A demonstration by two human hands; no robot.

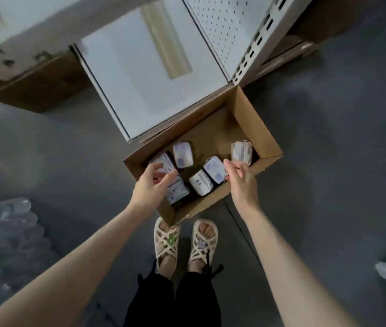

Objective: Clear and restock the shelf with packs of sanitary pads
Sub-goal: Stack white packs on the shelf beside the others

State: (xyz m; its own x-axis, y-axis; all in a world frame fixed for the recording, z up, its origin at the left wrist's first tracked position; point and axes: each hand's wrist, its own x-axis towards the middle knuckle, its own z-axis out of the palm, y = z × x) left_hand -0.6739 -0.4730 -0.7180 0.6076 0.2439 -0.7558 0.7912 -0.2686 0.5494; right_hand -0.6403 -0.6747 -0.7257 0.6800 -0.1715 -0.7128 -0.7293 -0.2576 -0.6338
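Note:
An open cardboard box [255, 128] sits on the floor in front of my feet, holding several white and purple packs of sanitary pads. My left hand [150, 185] hovers with fingers spread over a pack [176, 193] at the box's left side, partly hiding another pack [163, 161]. My right hand [240, 178] reaches over the box's near edge, fingers apart, next to a pack [214, 168] and below another pack [241, 151] at the right corner. The white shelf board [154, 90] just beyond the box is bare. Neither hand grips anything.
A pegboard back panel [225, 27] and slotted upright [255, 48] rise at the shelf's right. Another cardboard box [34, 88] stands at the left. A clear plastic-wrapped bundle [6, 234] lies on the grey floor at lower left. My sandalled feet [185, 241] touch the box's near corner.

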